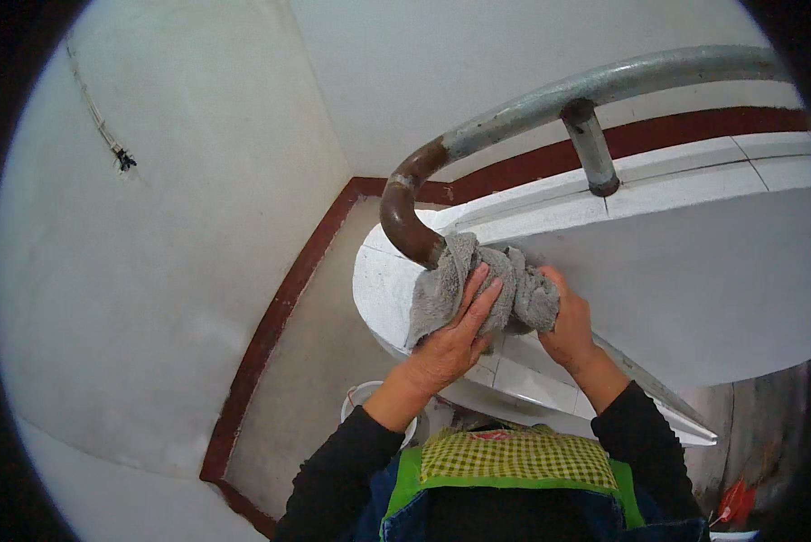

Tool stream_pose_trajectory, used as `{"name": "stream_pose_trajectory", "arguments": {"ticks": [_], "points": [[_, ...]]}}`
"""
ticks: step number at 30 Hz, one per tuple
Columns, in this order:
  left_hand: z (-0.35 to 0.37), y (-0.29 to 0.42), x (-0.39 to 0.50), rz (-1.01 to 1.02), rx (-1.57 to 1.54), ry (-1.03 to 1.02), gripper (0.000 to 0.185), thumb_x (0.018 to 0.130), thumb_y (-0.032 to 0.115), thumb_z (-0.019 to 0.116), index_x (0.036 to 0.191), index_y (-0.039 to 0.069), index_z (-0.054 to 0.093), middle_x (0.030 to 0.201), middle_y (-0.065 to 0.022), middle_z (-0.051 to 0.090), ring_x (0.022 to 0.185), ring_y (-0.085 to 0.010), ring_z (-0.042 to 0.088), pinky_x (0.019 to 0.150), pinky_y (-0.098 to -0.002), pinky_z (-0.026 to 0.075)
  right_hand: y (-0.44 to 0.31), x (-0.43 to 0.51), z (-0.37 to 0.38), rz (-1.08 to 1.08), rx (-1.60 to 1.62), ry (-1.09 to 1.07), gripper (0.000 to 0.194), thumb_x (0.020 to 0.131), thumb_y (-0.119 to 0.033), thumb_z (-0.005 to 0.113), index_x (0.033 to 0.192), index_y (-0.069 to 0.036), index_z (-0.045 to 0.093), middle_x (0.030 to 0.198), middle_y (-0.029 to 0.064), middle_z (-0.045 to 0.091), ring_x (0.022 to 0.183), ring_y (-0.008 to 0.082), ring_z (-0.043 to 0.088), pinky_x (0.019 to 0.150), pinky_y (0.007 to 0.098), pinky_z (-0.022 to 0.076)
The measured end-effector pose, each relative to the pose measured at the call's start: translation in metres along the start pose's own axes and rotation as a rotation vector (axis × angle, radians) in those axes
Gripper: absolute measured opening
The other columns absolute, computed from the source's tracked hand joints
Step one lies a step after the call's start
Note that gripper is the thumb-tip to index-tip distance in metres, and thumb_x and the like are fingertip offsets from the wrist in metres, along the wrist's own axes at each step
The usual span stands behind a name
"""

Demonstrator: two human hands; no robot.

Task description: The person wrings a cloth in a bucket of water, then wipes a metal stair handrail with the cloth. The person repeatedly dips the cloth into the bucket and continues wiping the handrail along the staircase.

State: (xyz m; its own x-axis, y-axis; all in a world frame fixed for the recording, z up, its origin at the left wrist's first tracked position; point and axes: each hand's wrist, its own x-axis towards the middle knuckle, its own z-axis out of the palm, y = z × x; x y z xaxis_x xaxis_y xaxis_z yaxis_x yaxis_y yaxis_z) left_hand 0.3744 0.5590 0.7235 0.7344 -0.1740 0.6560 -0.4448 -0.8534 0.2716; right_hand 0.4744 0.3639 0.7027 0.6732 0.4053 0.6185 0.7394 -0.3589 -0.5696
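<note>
A grey terry cloth [497, 278] is wrapped around the lower bend of a metal pipe handrail [514, 122], where bare brown metal shows just beyond the cloth. My left hand [449, 345] presses on the cloth from its near side, fingers spread up along it. On the right end of the bundle, my right hand [568, 315] grips the cloth, with part of the fingers hidden behind it. Under the rail lies a white-tiled ledge [388, 291] with a rounded end. The stretch of pipe inside the cloth is hidden.
A short rail post [589, 149] stands on the tiled ledge. Below my left forearm is a white bucket [361, 393], partly covered. Dark red skirting [276, 318] edges the floor along the walls. Loose wires [124, 159] stick out of the left wall. Something red [737, 500] lies lower right.
</note>
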Motion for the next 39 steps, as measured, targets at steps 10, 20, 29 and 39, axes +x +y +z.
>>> {"name": "stream_pose_trajectory", "arguments": {"ticks": [10, 20, 29, 39], "points": [[-0.056, -0.070, 0.078, -0.025, -0.273, 0.236, 0.031, 0.073, 0.005, 0.062, 0.103, 0.001, 0.064, 0.110, -0.0155, 0.062, 0.106, -0.0340, 0.058, 0.098, -0.0385, 0.043, 0.006, -0.001, 0.001, -0.003, -0.100, -0.008, 0.060, 0.072, -0.010, 0.075, 0.127, -0.009, 0.050, 0.101, 0.0190, 0.066, 0.091, 0.0383, 0.065, 0.079, 0.0421, 0.0517], [-0.020, -0.044, 0.058, 0.045, 0.051, 0.503, 0.030, 0.065, 0.010, 0.066, 0.095, 0.006, 0.064, 0.107, -0.0123, 0.061, 0.102, -0.0324, 0.059, 0.094, -0.0407, 0.042, 0.008, -0.001, 0.000, -0.038, -0.055, 0.022, 0.061, 0.071, -0.011, 0.077, 0.126, -0.008, 0.052, 0.102, 0.0181, 0.067, 0.093, 0.0383, 0.065, 0.079, 0.0421, 0.0519], [-0.058, -0.091, 0.081, -0.041, -0.357, 0.268, 0.024, 0.071, 0.010, 0.060, 0.094, 0.004, 0.063, 0.103, -0.0125, 0.063, 0.096, -0.0322, 0.060, 0.092, -0.0382, 0.043, 0.010, -0.003, -0.002, -0.012, -0.043, -0.020, 0.064, 0.069, -0.013, 0.080, 0.127, -0.008, 0.052, 0.102, 0.0177, 0.067, 0.092, 0.0379, 0.065, 0.079, 0.0424, 0.0519], [-0.031, -0.062, 0.065, 0.065, -0.068, 0.432, 0.029, 0.069, 0.014, 0.063, 0.096, 0.005, 0.065, 0.107, -0.0138, 0.063, 0.100, -0.0330, 0.059, 0.092, -0.0415, 0.043, 0.015, -0.002, -0.001, -0.098, -0.060, 0.013, 0.066, 0.070, -0.013, 0.079, 0.129, -0.004, 0.050, 0.104, 0.0175, 0.067, 0.090, 0.0373, 0.066, 0.078, 0.0419, 0.0526]]}}
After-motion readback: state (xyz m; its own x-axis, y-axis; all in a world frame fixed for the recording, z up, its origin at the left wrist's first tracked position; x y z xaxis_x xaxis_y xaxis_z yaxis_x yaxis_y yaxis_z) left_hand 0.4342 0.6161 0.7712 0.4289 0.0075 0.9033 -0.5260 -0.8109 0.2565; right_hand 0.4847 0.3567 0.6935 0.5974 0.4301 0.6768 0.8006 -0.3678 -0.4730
